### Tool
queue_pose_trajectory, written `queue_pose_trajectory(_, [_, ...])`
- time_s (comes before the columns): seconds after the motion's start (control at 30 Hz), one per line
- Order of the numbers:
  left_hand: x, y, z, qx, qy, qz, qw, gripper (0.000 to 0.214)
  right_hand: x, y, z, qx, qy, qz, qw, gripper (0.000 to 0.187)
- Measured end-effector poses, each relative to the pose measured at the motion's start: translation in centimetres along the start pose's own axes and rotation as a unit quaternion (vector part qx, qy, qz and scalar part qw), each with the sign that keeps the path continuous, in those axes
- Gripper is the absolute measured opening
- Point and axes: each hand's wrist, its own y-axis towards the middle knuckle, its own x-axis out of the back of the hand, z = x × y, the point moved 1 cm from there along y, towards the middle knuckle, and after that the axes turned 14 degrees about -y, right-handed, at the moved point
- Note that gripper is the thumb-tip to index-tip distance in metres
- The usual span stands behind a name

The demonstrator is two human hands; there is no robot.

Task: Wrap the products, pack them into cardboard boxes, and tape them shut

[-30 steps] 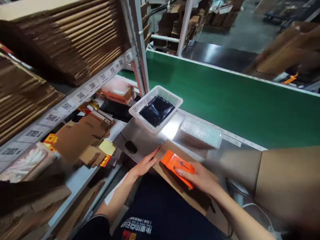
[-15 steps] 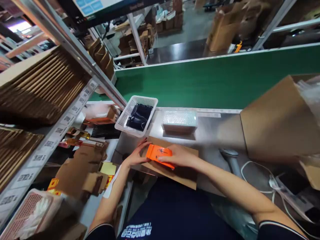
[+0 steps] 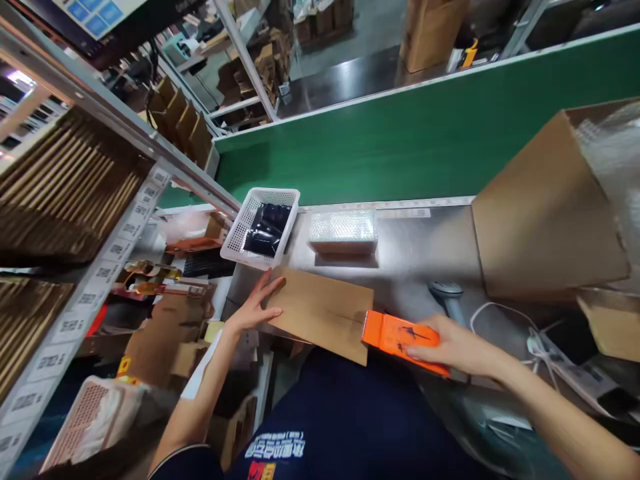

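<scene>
My right hand grips an orange tape dispenser at the right end of a flat brown cardboard box lying on the steel bench. A dark line runs along the middle of the cardboard up to the dispenser. My left hand lies flat with fingers spread on the cardboard's left end, holding it down. My dark shirt fills the bottom of the view.
A white basket holds a black bag, with a bubble-wrapped block beside it. A handheld scanner and white cables lie right. A big open carton stands far right. Shelves of flat cardboard rise left; a green conveyor runs behind.
My right hand has drawn the orange dispenser from the cardboard's left part across to its right end. My left hand stayed on the left end. The view has tilted and shifted.
</scene>
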Motion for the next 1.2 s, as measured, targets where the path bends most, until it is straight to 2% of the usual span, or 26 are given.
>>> queue_pose_trajectory(0.07, [-1.2, -0.8, -1.8, -0.006, 0.121, -0.018, 0.993, 0.067, -0.8, 1.5, -1.2, 0.039, 0.039, 0.008, 0.998, 0.041])
queue_pose_trajectory(0.13, [-3.5, -1.5, -4.0, -0.052, 0.233, -0.018, 0.971, 0.063, -2.0, 3.6, -1.7, 0.081, 0.074, 0.007, 0.994, 0.039])
queue_pose_trajectory(0.23, [-7.8, -1.7, -6.7, -0.162, 0.316, 0.040, 0.934, 0.080, -4.1, 7.7, -1.1, 0.146, 0.115, 0.006, 0.983, 0.035])
queue_pose_trajectory(0.3, [-9.4, -1.2, -7.6, -0.202, 0.334, 0.063, 0.919, 0.093, -5.0, 10.2, -0.4, 0.174, 0.128, 0.010, 0.976, 0.033])
queue_pose_trajectory(0.4, [-9.5, -0.3, -7.7, -0.212, 0.332, 0.057, 0.918, 0.096, -4.9, 11.7, -0.7, 0.194, 0.098, 0.000, 0.976, 0.030])
queue_pose_trajectory(0.47, [-9.0, 0.0, -7.5, -0.208, 0.315, 0.057, 0.924, 0.093, -4.4, 11.2, -2.5, 0.187, 0.068, -0.004, 0.980, 0.028])
queue_pose_trajectory(0.6, [-8.7, -0.1, -7.1, -0.185, 0.277, 0.072, 0.940, 0.090, -4.2, 10.0, -7.2, 0.121, 0.044, 0.008, 0.992, 0.034])
queue_pose_trajectory(0.67, [-8.8, -0.3, -7.0, -0.170, 0.265, 0.082, 0.945, 0.090, -4.9, 10.6, -8.0, 0.095, 0.029, -0.003, 0.995, 0.037])
queue_pose_trajectory(0.73, [-8.6, -0.4, -7.1, -0.150, 0.260, 0.093, 0.949, 0.092, -5.5, 12.0, -7.2, 0.080, 0.008, -0.019, 0.997, 0.037])
queue_pose_trajectory(0.83, [-7.6, -0.1, -8.3, -0.127, 0.252, 0.123, 0.951, 0.092, -5.3, 13.6, -4.6, 0.069, -0.024, -0.024, 0.997, 0.036])
queue_pose_trajectory(0.9, [-7.2, 0.5, -9.6, -0.124, 0.228, 0.169, 0.951, 0.088, -4.6, 13.6, -2.8, 0.058, -0.053, -0.021, 0.997, 0.039])
queue_pose_trajectory(0.97, [-7.5, 1.6, -10.8, -0.131, 0.190, 0.220, 0.948, 0.083, -3.9, 12.8, -1.0, 0.032, -0.101, -0.023, 0.994, 0.043])
queue_pose_trajectory(1.07, [-9.8, 3.9, -11.2, -0.167, 0.139, 0.273, 0.937, 0.080, -4.2, 11.5, 2.2, -0.006, -0.224, -0.058, 0.973, 0.042])
queue_pose_trajectory(1.13, [-11.9, 5.5, -10.2, -0.197, 0.124, 0.290, 0.928, 0.083, -5.1, 11.2, 4.1, -0.037, -0.316, -0.092, 0.944, 0.032])
queue_pose_trajectory(1.2, [-14.0, 6.9, -8.5, -0.203, 0.115, 0.301, 0.924, 0.076, -5.9, 11.3, 5.2, -0.077, -0.372, -0.112, 0.918, 0.022])
